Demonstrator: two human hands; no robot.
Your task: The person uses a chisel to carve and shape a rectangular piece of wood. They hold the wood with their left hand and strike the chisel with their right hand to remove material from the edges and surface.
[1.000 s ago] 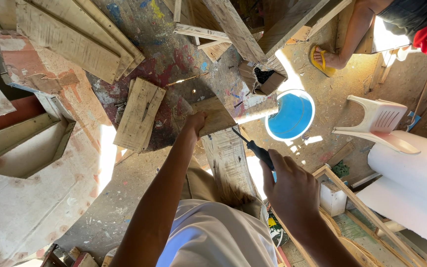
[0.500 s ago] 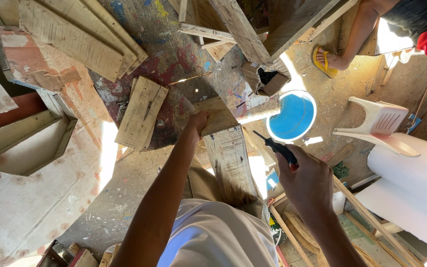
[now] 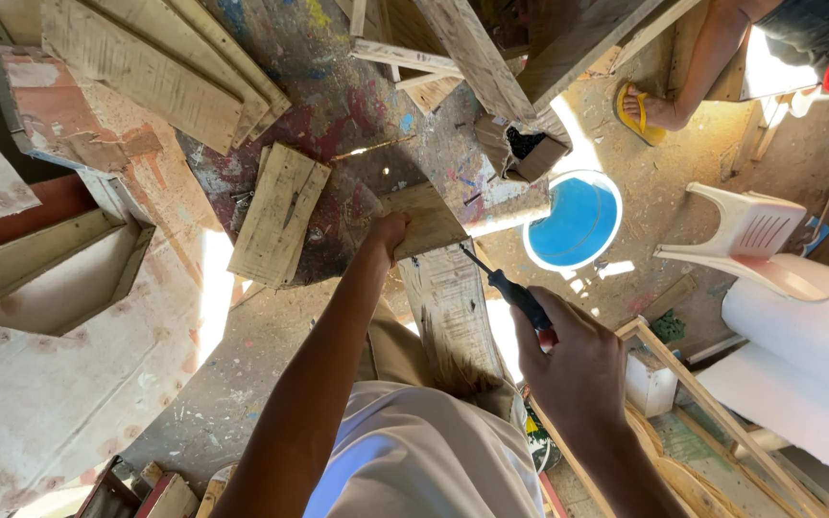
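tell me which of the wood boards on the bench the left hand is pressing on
The pale plank that juts off the bench edge toward the person. The left hand presses on its far end; the short board to its left lies untouched.

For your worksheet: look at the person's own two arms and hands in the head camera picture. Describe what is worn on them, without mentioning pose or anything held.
Both forearms are bare from elbow to wrist; no sleeve reaches them. The left hand and right hand wear no gloves, and no watch, bracelet or ring shows on the sides in view. The only clothing nearby is a white shirt over tan trousers below the arms.
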